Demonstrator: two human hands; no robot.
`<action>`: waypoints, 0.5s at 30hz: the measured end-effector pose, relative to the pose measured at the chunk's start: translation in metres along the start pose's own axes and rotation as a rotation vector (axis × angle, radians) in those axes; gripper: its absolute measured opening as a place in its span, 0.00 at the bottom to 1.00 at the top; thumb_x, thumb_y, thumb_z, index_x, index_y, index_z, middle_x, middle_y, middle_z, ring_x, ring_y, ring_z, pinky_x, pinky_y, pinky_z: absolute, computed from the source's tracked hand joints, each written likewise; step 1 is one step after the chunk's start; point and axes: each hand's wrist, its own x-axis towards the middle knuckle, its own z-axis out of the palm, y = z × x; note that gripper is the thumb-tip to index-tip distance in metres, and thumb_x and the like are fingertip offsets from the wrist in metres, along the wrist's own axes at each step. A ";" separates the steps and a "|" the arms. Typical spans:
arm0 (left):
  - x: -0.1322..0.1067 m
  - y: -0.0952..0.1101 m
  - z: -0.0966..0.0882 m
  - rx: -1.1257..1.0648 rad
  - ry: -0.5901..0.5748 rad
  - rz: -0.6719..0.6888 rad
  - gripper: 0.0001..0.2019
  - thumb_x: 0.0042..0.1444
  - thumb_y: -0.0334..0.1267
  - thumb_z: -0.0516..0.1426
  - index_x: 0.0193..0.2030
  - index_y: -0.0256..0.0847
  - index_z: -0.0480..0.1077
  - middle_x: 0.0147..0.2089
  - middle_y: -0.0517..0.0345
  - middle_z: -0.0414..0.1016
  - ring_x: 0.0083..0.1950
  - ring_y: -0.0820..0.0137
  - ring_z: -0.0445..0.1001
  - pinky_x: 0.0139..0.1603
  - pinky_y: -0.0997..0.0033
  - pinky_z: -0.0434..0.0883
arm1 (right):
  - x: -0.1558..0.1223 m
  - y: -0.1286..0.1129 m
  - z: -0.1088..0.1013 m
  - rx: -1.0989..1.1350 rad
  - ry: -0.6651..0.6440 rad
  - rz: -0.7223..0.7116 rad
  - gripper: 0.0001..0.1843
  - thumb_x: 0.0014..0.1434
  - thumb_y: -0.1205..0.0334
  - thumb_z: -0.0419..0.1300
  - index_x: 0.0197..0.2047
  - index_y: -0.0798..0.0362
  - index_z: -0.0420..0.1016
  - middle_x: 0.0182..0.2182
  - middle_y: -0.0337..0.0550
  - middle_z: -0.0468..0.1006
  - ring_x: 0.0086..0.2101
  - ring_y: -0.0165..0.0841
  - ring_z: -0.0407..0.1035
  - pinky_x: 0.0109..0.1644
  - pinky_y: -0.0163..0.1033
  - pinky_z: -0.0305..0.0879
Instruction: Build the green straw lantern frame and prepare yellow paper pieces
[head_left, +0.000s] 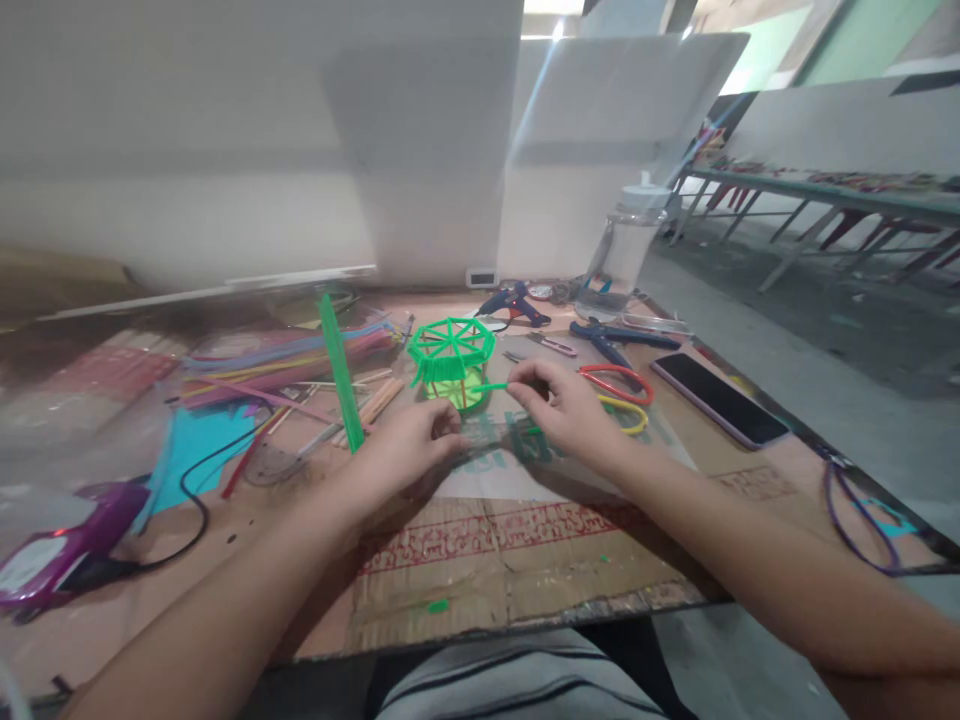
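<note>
A small green gazebo-like model (453, 345) stands in the middle of the table, with a spoked roof ring, thin brown posts and a round yellow-green base. My right hand (551, 400) pinches a short green pipe cleaner (491, 387), whose left end reaches over the model's base. Just in front of the base is my left hand (424, 440), its fingers curled toward the thumb; whether something small sits between them is hidden. A long bundle of green pipe cleaners (341, 375) slants beyond my left wrist. Under the model lies a white printed sheet (487, 485).
To the right are blue-handled pliers (626, 335), red (619, 383) and yellow loops, a phone (724, 400) and a water bottle (626, 245). A blue glue gun (514, 303) lies behind. Leftward are colored pipe cleaners (292, 350), sticks and a purple glue gun (75, 540) with a cord.
</note>
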 end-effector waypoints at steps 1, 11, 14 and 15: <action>-0.001 0.004 0.000 -0.042 0.027 0.003 0.08 0.57 0.45 0.59 0.34 0.44 0.71 0.33 0.60 0.74 0.35 0.64 0.74 0.33 0.67 0.67 | -0.002 0.006 0.006 -0.016 -0.034 0.033 0.04 0.65 0.64 0.58 0.36 0.51 0.72 0.31 0.39 0.77 0.30 0.32 0.69 0.34 0.37 0.63; -0.009 0.025 0.004 -0.240 0.270 0.002 0.06 0.56 0.42 0.62 0.34 0.43 0.73 0.32 0.62 0.77 0.36 0.66 0.74 0.38 0.67 0.69 | -0.009 0.000 0.011 -0.058 -0.109 0.152 0.06 0.65 0.61 0.58 0.37 0.51 0.76 0.32 0.40 0.81 0.32 0.33 0.73 0.37 0.37 0.63; -0.009 0.026 0.005 -0.387 0.249 -0.039 0.06 0.57 0.42 0.61 0.37 0.44 0.76 0.32 0.60 0.77 0.33 0.66 0.74 0.34 0.67 0.71 | -0.007 0.004 0.009 -0.075 -0.098 0.141 0.07 0.65 0.63 0.58 0.36 0.51 0.76 0.31 0.40 0.81 0.32 0.34 0.72 0.38 0.38 0.63; -0.009 0.026 0.005 -0.444 0.223 -0.063 0.07 0.58 0.42 0.60 0.40 0.44 0.77 0.32 0.60 0.77 0.30 0.67 0.73 0.31 0.67 0.71 | -0.006 0.005 0.008 -0.079 -0.092 0.137 0.07 0.65 0.63 0.58 0.36 0.52 0.76 0.31 0.41 0.81 0.31 0.34 0.72 0.38 0.38 0.63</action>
